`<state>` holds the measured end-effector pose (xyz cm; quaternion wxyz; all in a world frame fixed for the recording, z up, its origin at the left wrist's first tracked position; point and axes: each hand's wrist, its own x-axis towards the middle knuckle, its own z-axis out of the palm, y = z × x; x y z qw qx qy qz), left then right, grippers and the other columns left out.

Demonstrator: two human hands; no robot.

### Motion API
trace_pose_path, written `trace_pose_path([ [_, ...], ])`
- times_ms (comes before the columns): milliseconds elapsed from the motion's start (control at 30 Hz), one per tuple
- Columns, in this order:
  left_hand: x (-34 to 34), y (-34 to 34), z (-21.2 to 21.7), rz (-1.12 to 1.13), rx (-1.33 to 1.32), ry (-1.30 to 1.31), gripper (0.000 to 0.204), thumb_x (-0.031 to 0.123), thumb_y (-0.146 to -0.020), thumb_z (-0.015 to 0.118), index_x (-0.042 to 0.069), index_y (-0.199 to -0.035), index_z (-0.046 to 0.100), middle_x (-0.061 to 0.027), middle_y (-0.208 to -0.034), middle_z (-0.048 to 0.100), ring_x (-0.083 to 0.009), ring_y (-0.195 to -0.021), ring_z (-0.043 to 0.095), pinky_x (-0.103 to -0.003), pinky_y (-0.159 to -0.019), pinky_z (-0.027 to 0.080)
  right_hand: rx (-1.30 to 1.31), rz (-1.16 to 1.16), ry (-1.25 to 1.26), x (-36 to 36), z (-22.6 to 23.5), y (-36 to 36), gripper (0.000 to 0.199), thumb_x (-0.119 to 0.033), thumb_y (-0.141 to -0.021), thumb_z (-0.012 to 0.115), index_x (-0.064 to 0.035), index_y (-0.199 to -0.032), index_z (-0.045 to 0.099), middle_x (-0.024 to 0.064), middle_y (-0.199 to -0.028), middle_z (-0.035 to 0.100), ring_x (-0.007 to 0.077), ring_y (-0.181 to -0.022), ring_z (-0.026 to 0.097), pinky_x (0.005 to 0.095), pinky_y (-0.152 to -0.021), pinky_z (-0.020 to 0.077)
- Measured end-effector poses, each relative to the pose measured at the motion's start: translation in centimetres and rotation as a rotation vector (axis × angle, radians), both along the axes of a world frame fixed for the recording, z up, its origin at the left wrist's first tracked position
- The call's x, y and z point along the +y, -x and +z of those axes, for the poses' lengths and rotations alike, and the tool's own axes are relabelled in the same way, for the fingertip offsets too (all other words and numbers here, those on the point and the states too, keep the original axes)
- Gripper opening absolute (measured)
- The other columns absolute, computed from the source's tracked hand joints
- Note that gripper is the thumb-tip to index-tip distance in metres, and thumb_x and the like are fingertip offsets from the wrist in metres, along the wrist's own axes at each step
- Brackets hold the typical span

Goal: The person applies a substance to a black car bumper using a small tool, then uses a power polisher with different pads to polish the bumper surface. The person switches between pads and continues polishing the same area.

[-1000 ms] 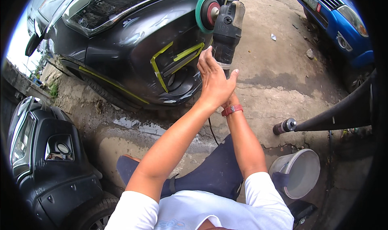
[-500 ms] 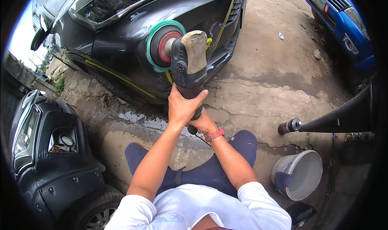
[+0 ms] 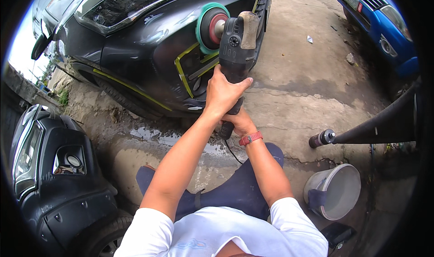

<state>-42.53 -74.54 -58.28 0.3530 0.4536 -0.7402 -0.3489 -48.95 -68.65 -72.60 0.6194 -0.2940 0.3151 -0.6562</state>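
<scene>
Both hands hold an electric polisher [image 3: 237,49] with a dark body and a tan-covered head. My left hand [image 3: 223,92] is wrapped around its body, thumb along the right side. Lower down, my right hand [image 3: 242,122] is closed around the rear handle, partly hidden behind the left wrist. The polisher's round teal-edged pad [image 3: 199,24] stands on edge against the black car's front corner [image 3: 153,53], just below the headlight. Yellow masking tape [image 3: 181,74] frames a recess in the bumper beneath the pad. A cord [image 3: 233,152] hangs from the handle.
At the lower left stands a loose black bumper [image 3: 72,184] beside a wheel. A blue vehicle [image 3: 384,31] is at the upper right. To my right are a dark bottle [image 3: 320,139], a grey bucket [image 3: 312,184] with a dark cloth over its rim, and a black object [image 3: 337,234].
Both hands have moved the polisher to the right and slightly up along the bumper. The taped recess that the pad and tool covered now shows more fully.
</scene>
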Motion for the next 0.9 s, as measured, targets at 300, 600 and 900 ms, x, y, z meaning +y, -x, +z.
trace_pose_path([
  [300,-5.9,10.5,2.4,-0.07,-0.164,-0.065,0.085,0.045,-0.069,0.09,-0.007,-0.132,0.064,-0.0283,-0.122,0.078,-0.0417,-0.115,0.077,-0.047,-0.104,0.059,-0.244,-0.157,-0.079,-3.3,3.7,6.7,0.023,-0.001,-0.088,0.079,-0.0009,-0.108,0.068,0.0087,-0.086,0.071,0.0217,-0.072,0.071,0.0341,-0.066,0.0589],
  [600,-1.2,3.3,0.1,0.013,-0.088,0.036,0.087,0.042,-0.077,0.093,-0.011,-0.136,0.057,-0.0309,-0.116,0.078,-0.0451,-0.112,0.078,-0.049,-0.101,0.06,-0.154,-0.002,-0.031,-0.4,0.4,1.9,0.034,0.0,-0.081,0.086,-0.0032,-0.111,0.069,0.0064,-0.092,0.071,0.0195,-0.077,0.07,0.0337,-0.07,0.0564],
  [900,-0.9,3.3,-0.7,0.007,-0.071,0.025,0.085,0.038,-0.077,0.094,-0.01,-0.137,0.057,-0.0297,-0.113,0.08,-0.0437,-0.11,0.079,-0.049,-0.099,0.06,-0.122,-0.016,-0.043,-0.2,-0.5,1.6,0.037,-0.003,-0.081,0.088,-0.0042,-0.112,0.069,0.0059,-0.09,0.071,0.019,-0.074,0.069,0.0341,-0.066,0.056],
])
